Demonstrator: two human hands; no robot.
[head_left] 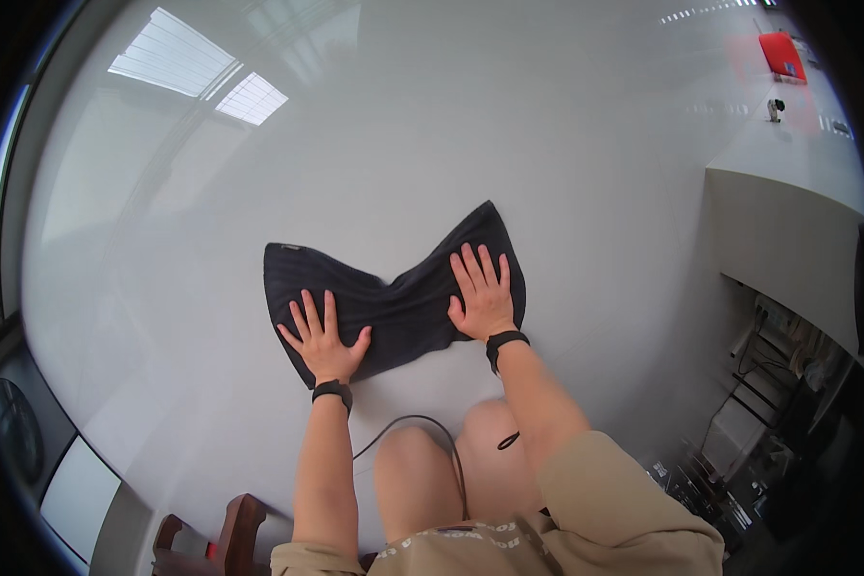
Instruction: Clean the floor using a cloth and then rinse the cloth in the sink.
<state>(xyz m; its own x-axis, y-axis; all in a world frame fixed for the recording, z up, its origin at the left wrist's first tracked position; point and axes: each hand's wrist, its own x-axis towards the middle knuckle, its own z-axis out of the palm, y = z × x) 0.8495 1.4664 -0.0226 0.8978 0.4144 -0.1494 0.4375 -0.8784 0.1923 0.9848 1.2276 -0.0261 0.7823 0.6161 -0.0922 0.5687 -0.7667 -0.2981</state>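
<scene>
A dark, nearly black cloth (403,313) lies spread and bunched at its middle on the glossy pale floor (583,216). Its two ends flare out, and a small tag sits at its upper left edge. My left hand (325,344) is flat on the left part of the cloth, fingers apart and palm down. On the right part, my right hand (482,299) rests the same way, fingers spread. Neither hand grips the fabric. I have a black band on each wrist, and both knees show just below the cloth.
A black cable (432,420) loops over my knees. A brown wooden piece of furniture (239,536) stands at lower left. To the right is a white desk (785,230), with a red object (783,56) at the far end and cables and rails beneath. Windows reflect in the floor.
</scene>
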